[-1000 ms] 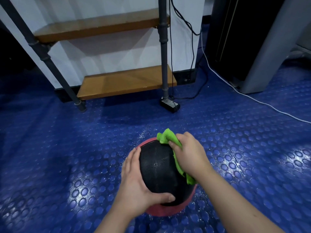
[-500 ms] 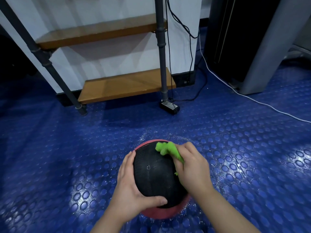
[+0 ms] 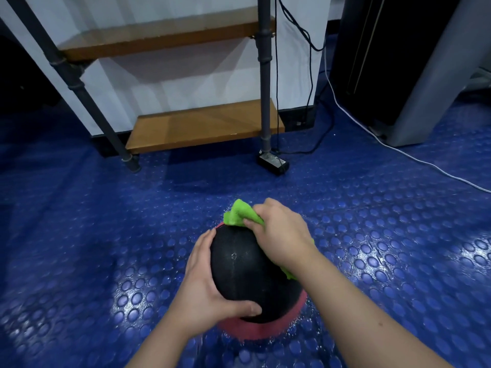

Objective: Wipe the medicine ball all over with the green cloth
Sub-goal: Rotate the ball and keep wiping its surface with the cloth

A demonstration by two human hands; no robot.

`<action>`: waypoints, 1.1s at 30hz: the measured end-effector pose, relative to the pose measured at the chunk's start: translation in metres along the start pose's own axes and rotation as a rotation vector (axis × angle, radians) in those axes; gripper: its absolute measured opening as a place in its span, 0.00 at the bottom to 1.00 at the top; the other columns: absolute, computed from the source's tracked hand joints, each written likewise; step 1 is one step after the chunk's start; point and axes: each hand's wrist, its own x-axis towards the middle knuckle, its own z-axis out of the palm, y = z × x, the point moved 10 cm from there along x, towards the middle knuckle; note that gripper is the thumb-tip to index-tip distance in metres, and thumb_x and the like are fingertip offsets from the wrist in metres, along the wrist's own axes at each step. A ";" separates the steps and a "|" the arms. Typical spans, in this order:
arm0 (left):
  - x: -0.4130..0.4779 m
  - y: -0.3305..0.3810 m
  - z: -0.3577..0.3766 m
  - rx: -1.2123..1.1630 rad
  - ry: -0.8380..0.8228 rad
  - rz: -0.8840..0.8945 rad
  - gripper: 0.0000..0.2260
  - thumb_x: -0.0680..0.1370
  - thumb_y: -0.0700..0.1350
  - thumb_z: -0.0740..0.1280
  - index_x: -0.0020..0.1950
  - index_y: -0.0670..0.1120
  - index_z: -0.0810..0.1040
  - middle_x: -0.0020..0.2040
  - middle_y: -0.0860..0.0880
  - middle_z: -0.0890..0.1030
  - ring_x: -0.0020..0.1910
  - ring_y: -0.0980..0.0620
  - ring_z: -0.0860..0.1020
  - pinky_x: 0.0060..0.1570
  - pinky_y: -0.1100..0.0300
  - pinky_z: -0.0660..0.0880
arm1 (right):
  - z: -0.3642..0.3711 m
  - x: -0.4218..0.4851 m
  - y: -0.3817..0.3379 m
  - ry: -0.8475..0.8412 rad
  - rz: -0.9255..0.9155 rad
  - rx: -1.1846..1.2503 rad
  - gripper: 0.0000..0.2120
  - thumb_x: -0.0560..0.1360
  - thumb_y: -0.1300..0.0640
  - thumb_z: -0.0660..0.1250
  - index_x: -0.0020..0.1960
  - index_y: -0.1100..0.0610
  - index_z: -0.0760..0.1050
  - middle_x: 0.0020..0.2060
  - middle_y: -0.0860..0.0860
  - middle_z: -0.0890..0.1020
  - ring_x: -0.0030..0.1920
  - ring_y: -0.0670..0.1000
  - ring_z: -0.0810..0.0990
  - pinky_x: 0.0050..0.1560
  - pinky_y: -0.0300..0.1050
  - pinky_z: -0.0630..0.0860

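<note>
Resting on the blue studded floor (image 3: 106,248) in the head view, the medicine ball (image 3: 239,277) is black, with a red panel showing along its near underside and at its far rim. A seam runs down its face past a small valve hole. Pale specks dot the floor just beside it.

The left hand (image 3: 204,285) cups the ball's left side, fingers lying up along the curve and the thumb wrapped across the near face. The right hand (image 3: 281,235) clutches the green cloth (image 3: 237,215) in curled fingers and presses it against the ball's upper right. One bunch of cloth sticks out past the fingertips at the far rim, and another bit hangs below the wrist.

Further back, a pipe-framed wooden shelf (image 3: 202,126) stands against a white wall. A small black box (image 3: 273,162) lies at its foot, and a white cable (image 3: 398,152) trails across the floor.
</note>
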 end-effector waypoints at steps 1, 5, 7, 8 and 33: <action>0.005 0.000 -0.001 -0.003 -0.010 -0.001 0.67 0.45 0.69 0.81 0.78 0.59 0.51 0.75 0.65 0.54 0.75 0.60 0.57 0.74 0.51 0.62 | -0.002 -0.008 -0.009 0.025 -0.027 -0.015 0.11 0.79 0.45 0.58 0.44 0.51 0.70 0.44 0.48 0.70 0.47 0.56 0.75 0.46 0.51 0.73; 0.025 -0.004 -0.008 -0.060 -0.046 -0.052 0.67 0.44 0.67 0.81 0.77 0.57 0.54 0.74 0.60 0.60 0.73 0.60 0.62 0.74 0.56 0.62 | -0.002 -0.038 -0.027 0.149 -0.101 -0.046 0.10 0.78 0.50 0.59 0.56 0.47 0.75 0.47 0.47 0.72 0.48 0.55 0.77 0.42 0.50 0.74; 0.032 -0.013 -0.009 -0.105 -0.070 -0.093 0.67 0.45 0.66 0.83 0.78 0.58 0.52 0.74 0.58 0.61 0.73 0.58 0.64 0.73 0.55 0.64 | 0.003 -0.052 -0.025 0.198 -0.144 -0.077 0.13 0.73 0.53 0.64 0.57 0.46 0.76 0.45 0.47 0.74 0.43 0.54 0.79 0.35 0.48 0.75; 0.033 -0.016 -0.010 -0.126 -0.083 -0.106 0.67 0.46 0.65 0.83 0.77 0.59 0.51 0.75 0.57 0.62 0.73 0.57 0.66 0.73 0.53 0.65 | 0.007 -0.059 -0.021 0.224 -0.165 -0.088 0.16 0.70 0.54 0.65 0.57 0.47 0.77 0.43 0.47 0.75 0.39 0.53 0.79 0.30 0.47 0.74; 0.054 0.004 -0.001 -0.066 0.195 -0.296 0.31 0.77 0.69 0.57 0.78 0.62 0.57 0.79 0.50 0.56 0.77 0.43 0.58 0.75 0.43 0.57 | 0.012 -0.095 0.039 0.478 -0.047 0.157 0.26 0.73 0.59 0.63 0.71 0.47 0.69 0.54 0.48 0.70 0.53 0.51 0.72 0.49 0.42 0.73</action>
